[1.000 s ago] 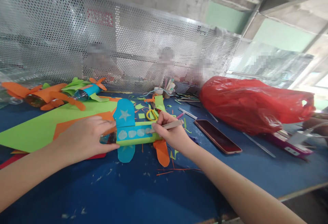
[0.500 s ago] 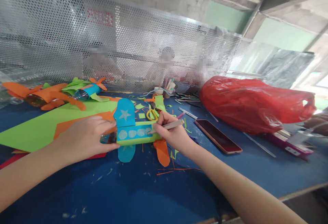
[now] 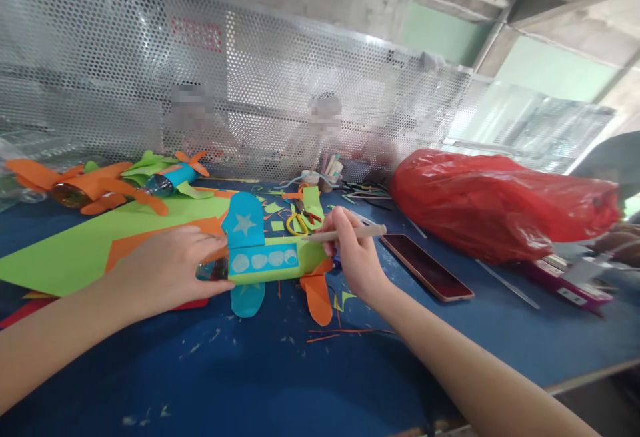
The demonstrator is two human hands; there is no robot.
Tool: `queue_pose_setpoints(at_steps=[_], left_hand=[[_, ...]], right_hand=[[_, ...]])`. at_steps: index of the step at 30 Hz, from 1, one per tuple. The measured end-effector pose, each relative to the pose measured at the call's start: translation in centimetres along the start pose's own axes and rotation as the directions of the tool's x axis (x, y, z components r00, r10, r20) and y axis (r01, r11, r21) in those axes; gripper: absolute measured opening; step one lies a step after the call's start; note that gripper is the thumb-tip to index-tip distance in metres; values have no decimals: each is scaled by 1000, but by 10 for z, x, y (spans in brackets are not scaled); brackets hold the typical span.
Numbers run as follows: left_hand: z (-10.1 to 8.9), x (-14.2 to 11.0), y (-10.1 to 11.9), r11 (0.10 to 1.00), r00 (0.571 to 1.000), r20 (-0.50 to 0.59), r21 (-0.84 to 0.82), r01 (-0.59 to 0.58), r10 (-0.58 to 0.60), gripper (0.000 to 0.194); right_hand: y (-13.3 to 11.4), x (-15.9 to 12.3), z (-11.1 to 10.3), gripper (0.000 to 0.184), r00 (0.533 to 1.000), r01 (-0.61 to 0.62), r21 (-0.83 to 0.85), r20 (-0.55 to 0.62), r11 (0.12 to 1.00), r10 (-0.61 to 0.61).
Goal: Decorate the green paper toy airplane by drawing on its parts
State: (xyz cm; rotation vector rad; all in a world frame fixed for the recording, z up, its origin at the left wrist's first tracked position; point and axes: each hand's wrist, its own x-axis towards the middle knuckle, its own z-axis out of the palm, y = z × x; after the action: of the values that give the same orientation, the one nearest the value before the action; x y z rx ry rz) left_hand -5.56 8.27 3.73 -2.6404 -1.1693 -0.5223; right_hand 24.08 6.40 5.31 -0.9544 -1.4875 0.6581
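A toy plane made from a plastic bottle (image 3: 313, 255) wrapped in green paper lies in front of me. Its blue paper wings (image 3: 244, 220) carry silver stars, and a blue strip (image 3: 274, 258) along its side bears several silvery round spots. An orange tail piece (image 3: 318, 300) sticks out at the right end. My left hand (image 3: 175, 260) grips the bottle's neck end between thumb and fingers. My right hand (image 3: 353, 250) pinches a pale marker pen (image 3: 367, 231), its tip just above the green paper, right of the strip.
Yellow-handled scissors (image 3: 297, 224) lie among paper scraps behind the plane. A phone (image 3: 427, 267) and a red plastic bag (image 3: 500, 204) are to the right. Two finished-looking bottle planes (image 3: 173, 180) stand at the back left, near green paper sheets (image 3: 60, 250). A perforated metal screen (image 3: 280, 77) runs behind.
My right hand with the marker has lifted off the blue strip and moved right, the pen now lying flatter. The last spot shows uncovered. My left hand and the plane stay put.
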Motion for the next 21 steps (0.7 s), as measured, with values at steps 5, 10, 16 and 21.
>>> queue_pose_setpoints(at_steps=[5,10,16,21], left_hand=[[1,0,0,999,1000,11,-47,21,-21,32],[0,0,0,996,998,19,-72,58,-57,35],[2,-1,1,998,999,3,-44,45,-45,41],[-1,0,-3,993,994,9,-54,107,-107,53]], right_hand=[[0,3,-1,37,987,82,-13,-137,997,-83],[4,4,-2,28,973,88,-13,-212,996,-88],[6,4,0,24,983,50,-34,-177,998,-55],[10,5,-1,25,980,69,-48,-184,996,-77]])
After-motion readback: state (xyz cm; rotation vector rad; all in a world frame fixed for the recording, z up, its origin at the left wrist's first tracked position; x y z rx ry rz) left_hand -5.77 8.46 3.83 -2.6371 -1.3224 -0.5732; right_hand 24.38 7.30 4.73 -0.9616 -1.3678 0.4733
